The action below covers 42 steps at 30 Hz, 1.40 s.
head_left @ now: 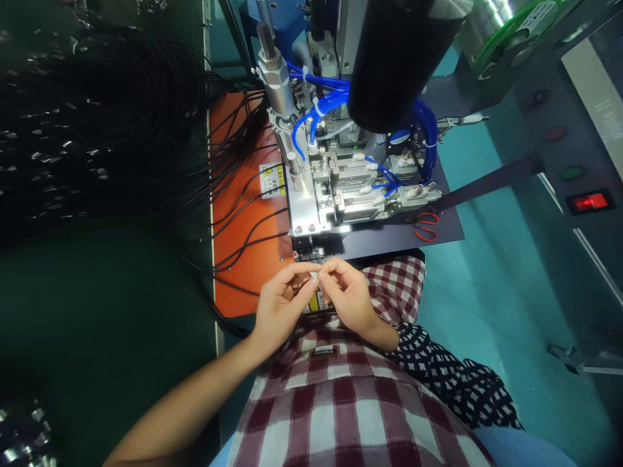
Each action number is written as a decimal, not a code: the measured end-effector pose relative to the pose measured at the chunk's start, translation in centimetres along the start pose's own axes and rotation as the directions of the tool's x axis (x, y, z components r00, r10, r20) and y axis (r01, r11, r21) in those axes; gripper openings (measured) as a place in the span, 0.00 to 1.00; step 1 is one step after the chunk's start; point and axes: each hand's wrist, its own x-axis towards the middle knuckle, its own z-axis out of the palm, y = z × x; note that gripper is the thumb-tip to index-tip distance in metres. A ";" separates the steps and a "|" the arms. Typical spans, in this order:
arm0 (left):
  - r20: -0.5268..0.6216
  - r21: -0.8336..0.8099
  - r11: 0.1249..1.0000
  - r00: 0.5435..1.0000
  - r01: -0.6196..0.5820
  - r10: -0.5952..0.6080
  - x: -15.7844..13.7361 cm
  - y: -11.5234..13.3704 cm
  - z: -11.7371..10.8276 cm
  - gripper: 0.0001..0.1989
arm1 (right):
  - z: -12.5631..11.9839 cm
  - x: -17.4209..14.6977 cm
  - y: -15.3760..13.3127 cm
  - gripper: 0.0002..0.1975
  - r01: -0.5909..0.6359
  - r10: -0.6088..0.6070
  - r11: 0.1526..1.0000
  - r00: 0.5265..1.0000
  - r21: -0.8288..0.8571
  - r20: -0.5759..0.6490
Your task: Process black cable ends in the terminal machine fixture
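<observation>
My left hand and my right hand meet fingertip to fingertip at the near edge of a metal machine. Both are closed in a pinch. What lies between the fingertips is too small and too covered to make out. A thin black cable runs from the left toward my left hand and is lost behind it. Just beyond the fingers sits a small dark fixture at the machine's front. Below them a yellow and white label shows in part.
An orange board carries black cables from a large bundle on the dark left surface. Red-handled pliers lie right of the machine. A black cylinder and a green-rimmed wire spool stand above. A red switch is far right.
</observation>
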 end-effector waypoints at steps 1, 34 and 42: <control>-0.002 0.013 1.000 1.000 -0.001 0.001 0.0 0.1 0.0 0.09 | 0.0 0.0 -0.1 0.12 -0.003 0.003 1.000 1.000 -0.015 0.009; 0.361 0.688 0.456 0.811 -0.565 0.460 4.1 -2.2 -4.6 0.16 | -3.2 5.0 1.3 0.08 -0.038 0.050 0.966 0.998 -0.254 0.042; 0.388 0.702 0.421 0.804 -0.575 0.451 4.5 -2.3 -4.5 0.16 | -3.4 5.3 1.5 0.08 -0.029 0.041 0.963 0.998 -0.268 0.040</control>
